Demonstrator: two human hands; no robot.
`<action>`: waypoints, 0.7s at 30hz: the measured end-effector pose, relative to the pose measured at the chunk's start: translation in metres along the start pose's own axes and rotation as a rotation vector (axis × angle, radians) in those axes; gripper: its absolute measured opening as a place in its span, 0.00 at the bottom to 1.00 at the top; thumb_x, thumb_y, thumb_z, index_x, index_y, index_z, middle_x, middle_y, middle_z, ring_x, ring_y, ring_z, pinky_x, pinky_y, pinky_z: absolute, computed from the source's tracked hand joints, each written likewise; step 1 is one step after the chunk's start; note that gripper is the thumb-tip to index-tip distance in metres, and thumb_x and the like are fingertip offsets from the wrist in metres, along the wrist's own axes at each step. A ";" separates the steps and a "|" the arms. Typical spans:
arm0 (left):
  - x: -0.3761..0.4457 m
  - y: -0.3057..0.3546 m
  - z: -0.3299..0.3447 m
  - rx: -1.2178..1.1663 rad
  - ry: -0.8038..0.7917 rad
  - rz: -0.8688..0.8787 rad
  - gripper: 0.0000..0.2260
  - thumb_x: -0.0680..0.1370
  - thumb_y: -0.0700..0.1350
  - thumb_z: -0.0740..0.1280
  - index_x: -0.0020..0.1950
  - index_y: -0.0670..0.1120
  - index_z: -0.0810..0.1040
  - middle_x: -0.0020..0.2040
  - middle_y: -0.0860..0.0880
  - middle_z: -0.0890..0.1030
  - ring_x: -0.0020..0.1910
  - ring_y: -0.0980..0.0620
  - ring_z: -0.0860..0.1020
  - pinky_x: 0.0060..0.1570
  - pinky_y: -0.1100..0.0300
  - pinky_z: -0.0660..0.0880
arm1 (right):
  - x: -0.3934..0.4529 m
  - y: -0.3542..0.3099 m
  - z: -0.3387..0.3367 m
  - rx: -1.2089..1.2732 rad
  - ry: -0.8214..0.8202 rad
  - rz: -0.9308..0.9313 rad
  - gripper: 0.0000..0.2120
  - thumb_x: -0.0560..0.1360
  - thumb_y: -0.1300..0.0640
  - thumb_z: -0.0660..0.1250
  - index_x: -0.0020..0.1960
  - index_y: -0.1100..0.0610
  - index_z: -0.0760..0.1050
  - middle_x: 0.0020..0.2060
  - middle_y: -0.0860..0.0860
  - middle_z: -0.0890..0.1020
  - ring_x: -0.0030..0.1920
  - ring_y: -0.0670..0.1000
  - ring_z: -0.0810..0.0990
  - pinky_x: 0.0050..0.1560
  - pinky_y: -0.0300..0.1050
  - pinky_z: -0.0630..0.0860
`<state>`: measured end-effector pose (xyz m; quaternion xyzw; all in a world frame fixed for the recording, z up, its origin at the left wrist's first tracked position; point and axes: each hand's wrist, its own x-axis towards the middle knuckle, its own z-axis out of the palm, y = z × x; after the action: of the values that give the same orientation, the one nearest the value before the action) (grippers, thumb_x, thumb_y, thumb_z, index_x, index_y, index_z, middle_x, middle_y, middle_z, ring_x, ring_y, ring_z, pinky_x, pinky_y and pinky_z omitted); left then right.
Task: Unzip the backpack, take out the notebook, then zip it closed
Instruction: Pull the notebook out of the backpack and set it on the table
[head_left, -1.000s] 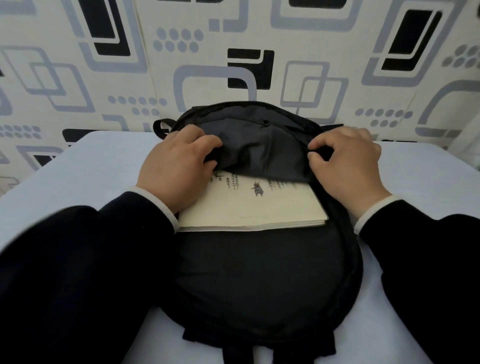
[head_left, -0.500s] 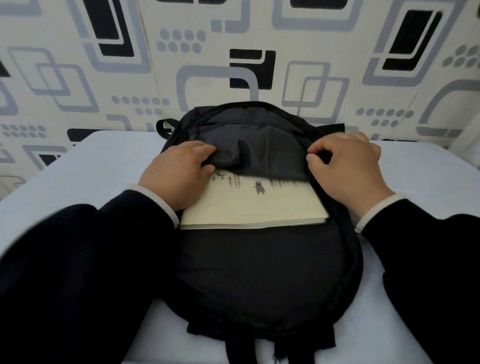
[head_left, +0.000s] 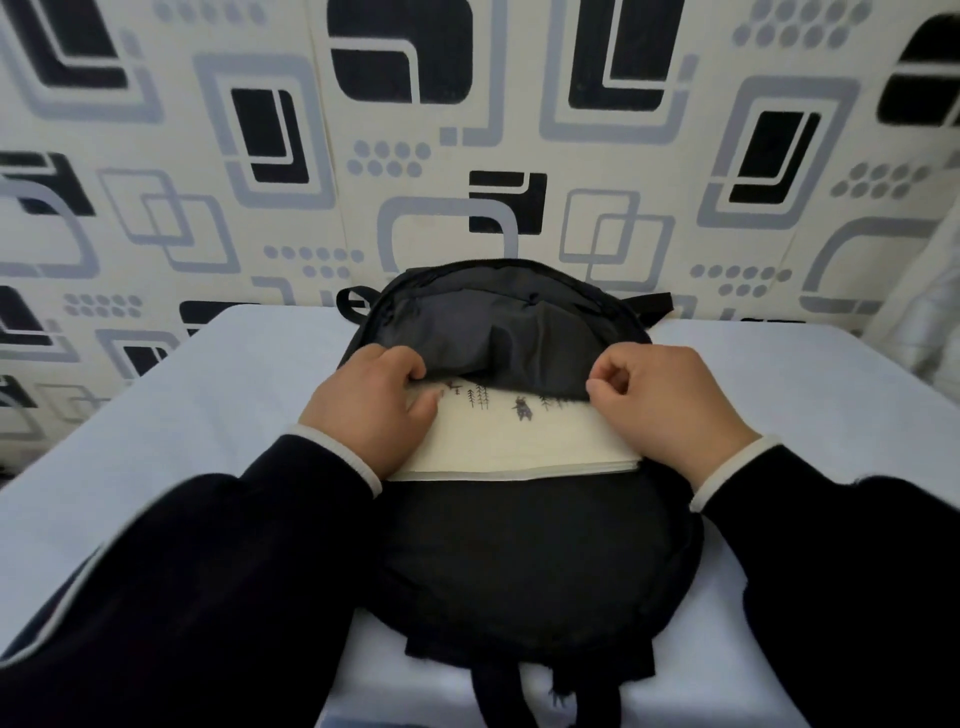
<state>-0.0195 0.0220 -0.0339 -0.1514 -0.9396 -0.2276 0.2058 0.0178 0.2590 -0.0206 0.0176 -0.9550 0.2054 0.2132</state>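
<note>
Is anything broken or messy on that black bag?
A little. At the backpack's near bottom edge, by the straps, a frayed bit of fabric hangs loose, looking worn or torn. The notebook sticking out of the open top is just midway through being taken out.

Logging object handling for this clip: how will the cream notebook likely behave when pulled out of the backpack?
The notebook lies flat with a thin page stack, so it is probably light and may flex. Its smooth cover may slide easily from the soft backpack, though the draped flap could drag.
</note>
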 end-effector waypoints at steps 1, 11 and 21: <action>-0.001 -0.001 0.000 0.011 -0.019 -0.027 0.10 0.71 0.50 0.64 0.49 0.47 0.75 0.44 0.48 0.74 0.43 0.47 0.74 0.44 0.57 0.68 | 0.000 0.000 -0.001 -0.015 -0.011 0.022 0.05 0.71 0.55 0.63 0.40 0.53 0.77 0.32 0.47 0.78 0.40 0.51 0.76 0.41 0.42 0.70; -0.001 0.001 -0.007 -0.073 -0.155 -0.187 0.13 0.71 0.53 0.64 0.49 0.46 0.73 0.40 0.49 0.77 0.42 0.47 0.74 0.42 0.58 0.68 | -0.004 -0.006 -0.008 -0.122 -0.181 0.179 0.08 0.69 0.55 0.62 0.40 0.60 0.72 0.42 0.55 0.79 0.43 0.55 0.75 0.38 0.45 0.68; -0.005 0.012 -0.017 -0.611 -0.266 -0.482 0.21 0.71 0.43 0.68 0.63 0.45 0.70 0.57 0.46 0.75 0.54 0.45 0.76 0.59 0.52 0.73 | -0.009 -0.016 -0.021 0.216 -0.240 0.343 0.08 0.67 0.58 0.65 0.35 0.58 0.66 0.33 0.55 0.69 0.34 0.53 0.68 0.36 0.46 0.65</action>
<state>-0.0049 0.0228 -0.0179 -0.0092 -0.8558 -0.5163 -0.0309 0.0360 0.2522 -0.0007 -0.0980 -0.9350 0.3362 0.0571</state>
